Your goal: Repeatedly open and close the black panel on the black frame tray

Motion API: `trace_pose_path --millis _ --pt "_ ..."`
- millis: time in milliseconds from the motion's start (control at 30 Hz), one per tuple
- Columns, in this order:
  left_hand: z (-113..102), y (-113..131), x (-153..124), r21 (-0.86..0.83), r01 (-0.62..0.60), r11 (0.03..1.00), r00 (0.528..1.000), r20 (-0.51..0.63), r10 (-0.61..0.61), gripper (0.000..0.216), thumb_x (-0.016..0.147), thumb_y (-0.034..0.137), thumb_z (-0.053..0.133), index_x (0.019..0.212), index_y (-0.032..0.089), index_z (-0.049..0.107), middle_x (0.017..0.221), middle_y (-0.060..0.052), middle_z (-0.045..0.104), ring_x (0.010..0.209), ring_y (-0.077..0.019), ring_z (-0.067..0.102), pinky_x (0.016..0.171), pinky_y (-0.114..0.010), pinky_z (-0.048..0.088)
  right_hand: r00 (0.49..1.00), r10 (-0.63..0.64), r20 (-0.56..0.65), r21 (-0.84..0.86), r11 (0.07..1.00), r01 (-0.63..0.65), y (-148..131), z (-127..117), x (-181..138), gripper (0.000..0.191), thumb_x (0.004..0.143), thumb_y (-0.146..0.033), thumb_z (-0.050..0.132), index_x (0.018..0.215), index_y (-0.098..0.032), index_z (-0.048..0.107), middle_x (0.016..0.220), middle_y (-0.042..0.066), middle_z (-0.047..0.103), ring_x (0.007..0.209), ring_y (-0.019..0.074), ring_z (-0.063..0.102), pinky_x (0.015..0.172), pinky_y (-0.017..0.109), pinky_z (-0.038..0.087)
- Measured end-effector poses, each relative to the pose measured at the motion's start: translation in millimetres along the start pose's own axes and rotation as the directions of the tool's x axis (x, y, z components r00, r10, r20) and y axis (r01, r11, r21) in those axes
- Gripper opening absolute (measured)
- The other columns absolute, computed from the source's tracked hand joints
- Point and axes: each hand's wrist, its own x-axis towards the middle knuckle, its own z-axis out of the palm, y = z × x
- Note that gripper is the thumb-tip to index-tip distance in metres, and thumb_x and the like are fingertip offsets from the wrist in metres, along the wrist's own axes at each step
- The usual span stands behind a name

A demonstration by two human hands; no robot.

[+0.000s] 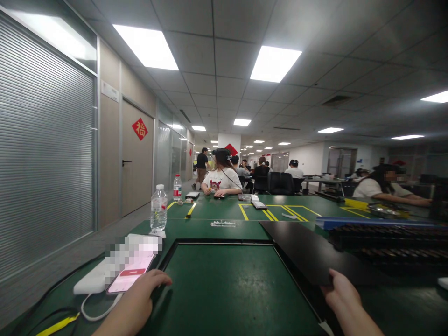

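A thin black rectangular frame (224, 241) lies flat on the green table, with the table surface showing through its middle. My right hand (341, 295) is closed on the near edge of a flat black panel (308, 252), thumb on top. The panel is tilted and overlaps the frame's right side in view. My left hand (145, 294) is at the frame's left side, fingers loosely extended and holding nothing. It is next to a phone (128, 275) with a pink lit screen; whether its fingertips touch the frame, I cannot tell.
A white power bank (89, 280) with a white cable lies at left, below a water bottle (159, 207). Black slotted racks (388, 233) stand at right. Small white pieces (223, 223) lie beyond the frame. A co-worker (222, 177) sits across the table.
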Motion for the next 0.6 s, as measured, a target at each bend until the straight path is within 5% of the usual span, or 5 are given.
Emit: trace_pose_path --millis 333,600 --pt "-1.0 0.7 -2.0 -0.034 -0.007 0.999 1.000 -0.015 0.006 0.057 0.054 -0.004 0.035 0.096 0.022 0.064 0.109 -0.002 0.060 0.110 -0.0180 0.050 0.100 -0.034 0.029 0.994 0.047 0.103 0.021 0.999 -0.049 0.4 -0.2 -2.5 0.037 0.067 -0.003 0.058 0.102 -0.015 0.052 0.078 0.001 0.061 0.045 0.0106 0.057 0.056 0.033 0.056" --pt "-3.4 6.7 -2.2 -0.032 -0.007 0.999 1.000 0.001 0.007 0.055 0.054 -0.002 0.036 0.096 0.022 0.063 0.109 -0.002 0.060 0.109 -0.0180 0.050 0.100 -0.034 0.029 0.988 0.014 0.152 -0.017 1.000 -0.011 2.4 -0.3 0.7 0.033 0.069 -0.009 0.059 0.101 -0.017 0.054 0.079 0.003 0.065 0.058 0.0178 0.063 0.054 0.036 0.056"
